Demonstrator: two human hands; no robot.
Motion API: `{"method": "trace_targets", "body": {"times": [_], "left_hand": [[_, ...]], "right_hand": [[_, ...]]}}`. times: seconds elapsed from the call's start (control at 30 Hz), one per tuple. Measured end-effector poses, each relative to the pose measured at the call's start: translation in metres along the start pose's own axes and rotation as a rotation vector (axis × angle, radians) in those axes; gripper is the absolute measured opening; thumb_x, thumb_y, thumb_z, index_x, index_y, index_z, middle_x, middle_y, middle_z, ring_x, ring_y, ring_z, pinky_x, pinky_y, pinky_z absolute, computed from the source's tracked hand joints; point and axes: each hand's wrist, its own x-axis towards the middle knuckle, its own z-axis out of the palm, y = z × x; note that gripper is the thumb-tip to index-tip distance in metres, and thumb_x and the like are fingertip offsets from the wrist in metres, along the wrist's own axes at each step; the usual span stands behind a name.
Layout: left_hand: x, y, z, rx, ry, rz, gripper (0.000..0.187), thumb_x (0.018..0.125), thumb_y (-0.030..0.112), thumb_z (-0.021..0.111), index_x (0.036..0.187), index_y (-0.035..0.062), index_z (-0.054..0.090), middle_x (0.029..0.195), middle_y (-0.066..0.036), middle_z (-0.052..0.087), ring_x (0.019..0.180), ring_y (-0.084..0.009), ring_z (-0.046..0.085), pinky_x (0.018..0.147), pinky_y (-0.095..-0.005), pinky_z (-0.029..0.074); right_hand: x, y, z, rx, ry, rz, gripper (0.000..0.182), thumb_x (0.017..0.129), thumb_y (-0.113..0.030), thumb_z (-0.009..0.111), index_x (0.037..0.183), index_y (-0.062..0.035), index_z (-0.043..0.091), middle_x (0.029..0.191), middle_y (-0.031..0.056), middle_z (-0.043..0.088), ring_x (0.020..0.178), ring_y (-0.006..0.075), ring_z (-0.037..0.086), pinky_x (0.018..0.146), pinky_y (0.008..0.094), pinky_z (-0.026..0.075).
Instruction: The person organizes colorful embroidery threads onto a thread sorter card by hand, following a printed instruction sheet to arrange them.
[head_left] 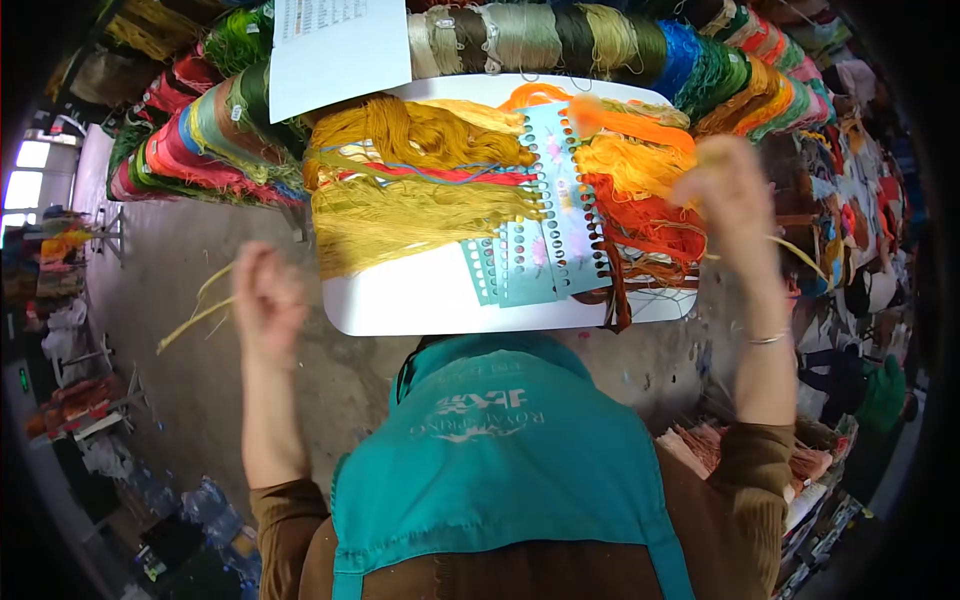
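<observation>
My left hand (270, 305), fingers curled, is left of the white board (400, 312) and closed on yellow thread (195, 322), whose loose ends stick out to the left. Smeared by motion, my right hand (732, 195) is raised by the board's right edge with its fingers drawn together. A yellow strand (800, 256) shows on both sides of that wrist and seems to hang from this hand. On the board, punched teal cards (545, 240) carry skeins through their holes: olive-gold thread (420, 215) on the left, orange thread (630, 165) and red-brown thread (650, 225) on the right.
Behind the board hang rows of coloured skeins (520, 38), with a printed sheet (340, 55) over them. More skeins (215, 140) hang at the left. Pinkish thread bundles (700, 445) lie at lower right. A person in green (885, 395) is at far right.
</observation>
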Motion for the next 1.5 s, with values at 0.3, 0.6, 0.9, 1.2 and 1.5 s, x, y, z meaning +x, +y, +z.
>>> {"method": "trace_targets", "body": {"times": [0.3, 0.6, 0.9, 1.2, 1.5], "left_hand": [[-0.013, -0.167, 0.078, 0.430, -0.492, -0.438, 0.024, 0.094, 0.016, 0.063, 0.115, 0.0062, 0.058, 0.067, 0.002, 0.056, 0.045, -0.0003, 0.028, 0.040, -0.0183, 0.019], [-0.002, -0.190, 0.063, 0.438, -0.305, -0.341, 0.017, 0.098, 0.022, 0.059, 0.088, 0.0076, 0.061, 0.073, 0.001, 0.062, 0.050, -0.0035, 0.038, 0.045, -0.0201, 0.029], [0.009, -0.206, 0.059, 1.127, -0.165, 0.056, 0.032, 0.101, 0.023, 0.050, 0.119, -0.0017, 0.063, 0.100, -0.004, 0.067, 0.097, -0.0102, 0.057, 0.088, -0.0251, 0.044], [0.024, -0.220, 0.069, 0.959, -0.161, -0.048, 0.015, 0.096, 0.007, 0.054, 0.105, -0.0028, 0.061, 0.083, -0.003, 0.065, 0.075, -0.0068, 0.054, 0.068, -0.0214, 0.044], [0.042, -0.216, 0.075, 0.944, -0.151, -0.243, 0.010, 0.091, 0.009, 0.060, 0.087, 0.0002, 0.064, 0.068, 0.000, 0.061, 0.055, -0.0073, 0.050, 0.051, -0.0246, 0.041]], "right_hand": [[-0.030, 0.038, 0.124, 0.390, -0.708, 0.179, 0.059, 0.092, -0.006, 0.052, 0.146, -0.0043, 0.027, 0.076, 0.0059, 0.062, 0.079, 0.0115, 0.060, 0.076, 0.0279, 0.044], [-0.032, 0.068, 0.138, -0.108, -0.243, -0.309, 0.018, 0.088, -0.008, 0.065, 0.106, -0.0025, 0.066, 0.080, 0.0075, 0.067, 0.071, 0.0145, 0.065, 0.064, 0.0289, 0.049], [-0.012, 0.111, 0.143, -0.086, -0.142, -0.018, 0.011, 0.086, -0.013, 0.064, 0.089, -0.0027, 0.066, 0.075, 0.0114, 0.066, 0.066, 0.0227, 0.066, 0.061, 0.0337, 0.050], [-0.011, 0.108, 0.144, -0.034, -0.206, 0.124, 0.010, 0.084, -0.014, 0.066, 0.089, -0.0053, 0.065, 0.074, 0.0110, 0.066, 0.064, 0.0236, 0.065, 0.060, 0.0346, 0.049], [-0.005, 0.120, 0.142, -0.060, -0.182, 0.003, 0.010, 0.085, -0.011, 0.067, 0.091, -0.0042, 0.063, 0.077, 0.0084, 0.067, 0.064, 0.0163, 0.064, 0.058, 0.0311, 0.050]]}}
